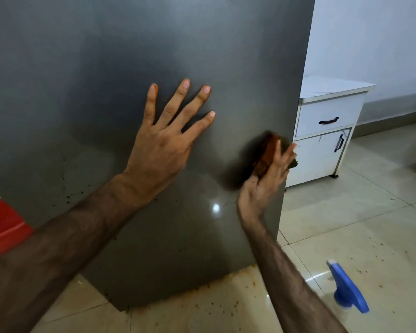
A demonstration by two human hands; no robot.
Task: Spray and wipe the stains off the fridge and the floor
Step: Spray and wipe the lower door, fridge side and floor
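Here the tall grey metal fridge side panel (106, 80) fills the left and centre of the frame. The left hand (161, 150) lies flat against it near the middle of the picture, fingers spread wide and holding nothing. Just to its right, close to the panel's right edge, the right hand (264, 179) presses a rust-orange and dark green scrubbing sponge (269, 150) against the metal, the fingers laid over its back and the thumb tucked beneath; the sponge and fingertips are blurred. Small dark splatter specks (69, 195) dot the lower part of the panel, mostly in the lower left and lower centre, beside a bright glint of reflected light. At the bottom of the frame the pale glossy tiled floor (346, 224) carries an orange-brown stain (226, 292) spread along the foot of the fridge, with scattered spots farther right. A blue plastic trigger head of a spray bottle (346, 289) stands on the floor at the lower right, apart from both hands. A white cabinet with dark handles (322, 131) sits at the right behind the fridge edge, and a red plastic object (3, 224) shows at the left edge
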